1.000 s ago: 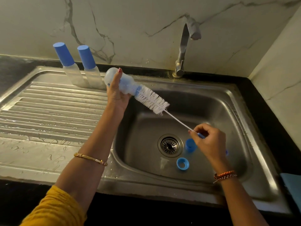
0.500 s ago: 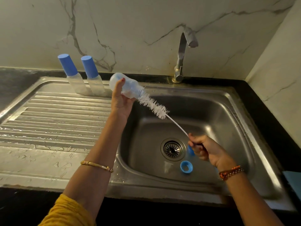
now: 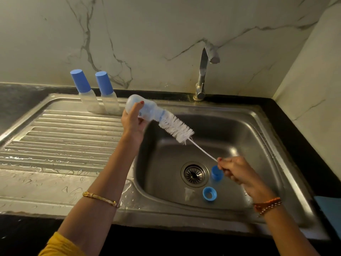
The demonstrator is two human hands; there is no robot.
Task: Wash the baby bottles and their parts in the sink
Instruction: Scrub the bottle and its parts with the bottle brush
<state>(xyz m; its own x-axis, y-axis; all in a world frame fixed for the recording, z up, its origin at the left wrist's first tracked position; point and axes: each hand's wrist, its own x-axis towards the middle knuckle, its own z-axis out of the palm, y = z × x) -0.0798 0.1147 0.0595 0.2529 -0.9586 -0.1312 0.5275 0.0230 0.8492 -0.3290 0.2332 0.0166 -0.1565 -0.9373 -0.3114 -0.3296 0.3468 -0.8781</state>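
Head camera looks down over a steel sink (image 3: 258,126). Left hand (image 3: 133,122) grips a clear baby bottle (image 3: 145,109), tilted with its mouth pointing down and right over the basin, thumb curled across its side. A white bottle brush (image 3: 176,129) sticks out of that mouth, most of its bristles outside the bottle, and its thin wire stem runs down and right to the right hand (image 3: 234,170), which pinches the stem between curled fingers. How far the brush tip reaches inside the bottle is hard to make out, and the handle end is hidden in the right hand. Just left of the right hand a blue cap (image 3: 216,172) lies in the basin beside the drain (image 3: 194,174); nearer the person a blue ring (image 3: 209,194) lies flat. Beyond the left hand two capped bottles (image 3: 99,97) stand side by side on the ribbed drainboard (image 3: 64,137). A tap (image 3: 204,71) rises beyond both hands.
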